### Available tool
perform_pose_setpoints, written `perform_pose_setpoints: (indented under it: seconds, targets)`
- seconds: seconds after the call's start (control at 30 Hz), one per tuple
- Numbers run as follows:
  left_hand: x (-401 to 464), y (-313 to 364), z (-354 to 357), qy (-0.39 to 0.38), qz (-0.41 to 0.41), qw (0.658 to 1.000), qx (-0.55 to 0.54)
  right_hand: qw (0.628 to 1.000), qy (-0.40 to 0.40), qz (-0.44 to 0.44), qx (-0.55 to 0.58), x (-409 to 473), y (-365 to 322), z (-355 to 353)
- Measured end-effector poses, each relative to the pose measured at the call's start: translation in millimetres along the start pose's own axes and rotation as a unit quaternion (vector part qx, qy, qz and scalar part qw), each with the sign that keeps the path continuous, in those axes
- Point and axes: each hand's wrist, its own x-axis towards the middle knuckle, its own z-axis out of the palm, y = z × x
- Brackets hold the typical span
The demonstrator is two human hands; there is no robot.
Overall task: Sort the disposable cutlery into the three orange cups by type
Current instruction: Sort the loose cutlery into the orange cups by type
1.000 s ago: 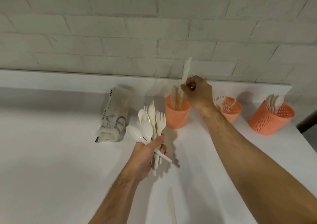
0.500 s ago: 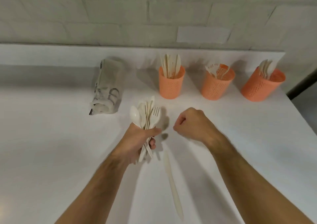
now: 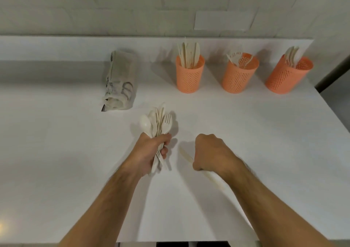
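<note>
Lying flat under curled right hand (image 3: 210, 152), loose knife (image 3: 184, 155) points up-left twd knife cup (image 3: 190, 76); can't tell if gripped; left hand (image 3: 151, 150) clutching bundle (image 3: 158, 121)

Left hand (image 3: 151, 148) gripping, right hand (image 3: 210, 152) curled, forearms extended

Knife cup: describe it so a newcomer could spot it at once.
Along the back of the white counter, near the wall, three orange cups stand in a row, right of a crumpled bag. The knife cup is the leftmost, nearest the bag. It alone holds flat, straight blades; the others show fork tines and spoon bowls.
</note>
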Motion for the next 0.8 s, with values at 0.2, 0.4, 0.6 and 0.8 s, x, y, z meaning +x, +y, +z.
perform_pose_setpoints:
  seconds: [0.2, 0.4, 0.6, 0.8]
  targets:
    - [-6, 0, -2, -0.053, 0.017, 0.997, -0.053, 0.999, 0.009, 0.013, 0.036, 5, 4, -3]
    - [-16, 7, 0, -0.083, 0.028, 0.993, -0.084, 0.998, 0.007, 0.005, 0.055, 3, 3, -1]
    - [-17, 13, 1, -0.104, 0.062, 0.989, -0.087, 0.997, 0.012, 0.004, 0.070, 7, 4, 1]
    - [-12, 17, 2, -0.123, 0.081, 0.984, -0.101, 0.999, 0.012, 0.010, 0.029, 4, 13, -7]
